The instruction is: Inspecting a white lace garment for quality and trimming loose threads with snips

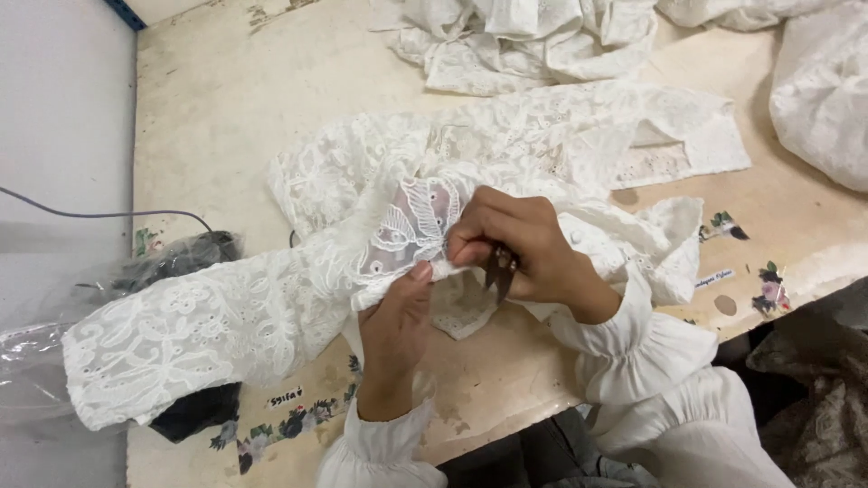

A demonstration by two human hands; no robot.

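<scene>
Both hands on lace garment (298, 298), table (226, 99) centre.

My left hand (396, 330) pinches the lace edge between thumb and fingers; my right hand (520, 248) is closed round small dark snips (499, 269), fingertips pressed on the same fold. At 3 o'clock of the hands, a small white oblong label (714, 278) with flower stickers (771, 291) beside it. At 7 o'clock, another white label (286, 397) above a floral strip (280, 427). At 9 o'clock, a clear plastic bag (36, 361). More white cloth (533, 36) at 12.

You face a worn cream worktable (235, 99) with flower stickers (289, 423) along its near edge. Left of the worktable lies grey floor (54, 136), crossed by a thin cable (99, 215).
</scene>
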